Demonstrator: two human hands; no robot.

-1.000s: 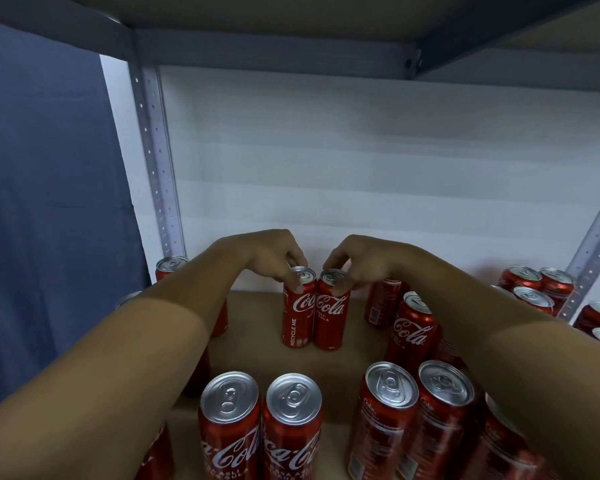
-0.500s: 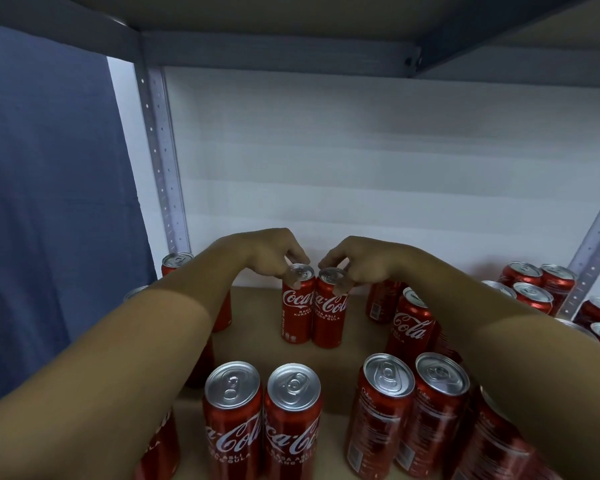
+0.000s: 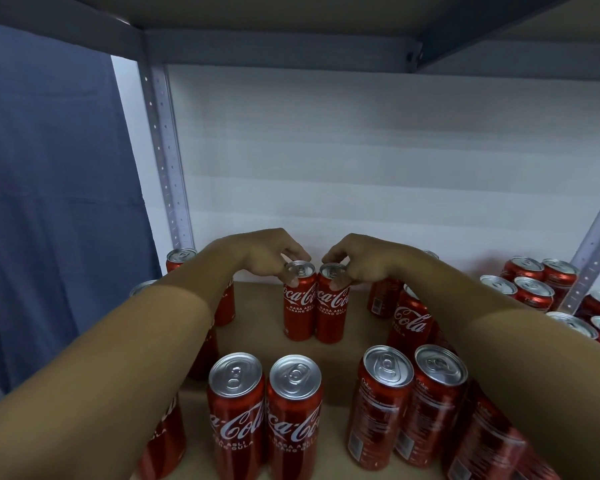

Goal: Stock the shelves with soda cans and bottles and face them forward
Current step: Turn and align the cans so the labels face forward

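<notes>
Since a second ago, left hand (image 3: 267,252) and right hand (image 3: 364,258), each grip pinching a can top at 12 o'clock, rotated left can (image 3: 299,306) and right can (image 3: 332,308); logos now face forward.

Two bare forearms, hands (image 3: 267,252) uncovered; no sleeves visible.

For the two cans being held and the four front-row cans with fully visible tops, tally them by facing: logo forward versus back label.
Logo forward: 4 (left held can, right held can, front-left pair)
Back label forward: 2 (front-right pair)
Total: 6
</notes>
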